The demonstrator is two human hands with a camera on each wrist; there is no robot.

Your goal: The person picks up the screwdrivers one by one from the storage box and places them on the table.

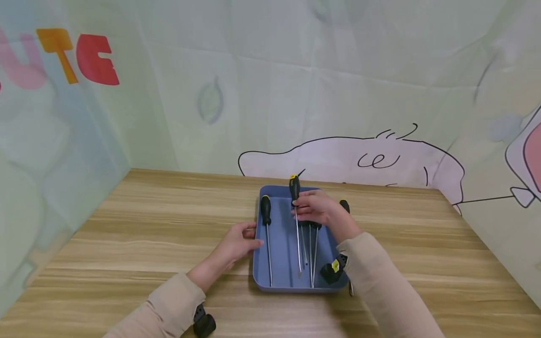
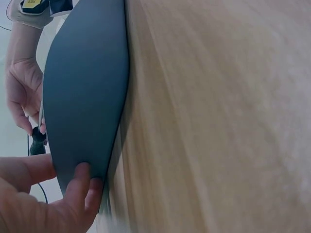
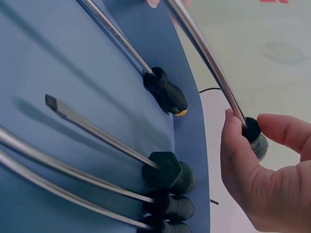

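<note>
A blue tray [image 1: 281, 253] stands on the wooden table. My left hand [image 1: 236, 241] holds its left wall, thumb at the rim and fingertips against the outside, as the left wrist view shows on the tray wall [image 2: 87, 87]. Above the tray, my right hand [image 1: 319, 206] pinches a long screwdriver [image 1: 294, 188] at the shank end of its black handle; its steel shank [image 3: 214, 63] slants down, tip toward the near side. One black-handled screwdriver [image 1: 265, 211] lies along the tray's left side. Three more screwdrivers [image 3: 167, 170] lie together on the right, handles partly hidden by my right hand.
Just outside the tray's right wall is another screwdriver [image 1: 344, 205], mostly hidden by the right forearm. The table [image 1: 169, 220] meets a printed cloth backdrop [image 1: 270, 94] behind and at the sides. A black camera [image 1: 331, 272] on the right wrist hangs over the tray's near right corner.
</note>
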